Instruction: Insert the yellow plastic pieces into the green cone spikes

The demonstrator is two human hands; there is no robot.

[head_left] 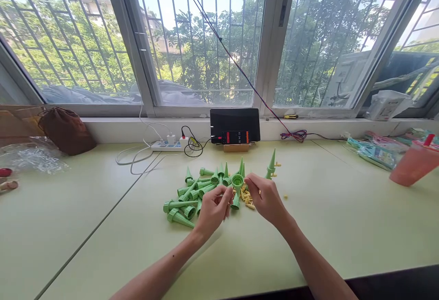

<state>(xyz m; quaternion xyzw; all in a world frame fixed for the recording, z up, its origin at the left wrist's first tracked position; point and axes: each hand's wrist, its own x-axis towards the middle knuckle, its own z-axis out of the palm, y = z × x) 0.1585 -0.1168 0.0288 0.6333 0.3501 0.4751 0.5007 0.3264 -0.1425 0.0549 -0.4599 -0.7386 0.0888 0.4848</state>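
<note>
My left hand (215, 206) is closed, thumb and fingers pinched together beside the pile of green plastic cone spikes (202, 190). What sits in that pinch is hidden. Across from it, my right hand (266, 198) is also closed, its fingertips next to the round rim of one green cone spike (237, 180). This spike's hollow end faces up between my hands; which hand supports it, if either, I cannot tell. Below it lies another green spike (235, 205). Small yellow plastic pieces (246, 195) are heaped between and behind my hands.
An upright green spike (270, 165) with yellow pieces near it stands to the right. A phone (236, 137) leans before a black tablet (235, 119) at the back. A power strip (168, 145), a brown pouch (66, 131) and a red cup (413, 163) stand farther out.
</note>
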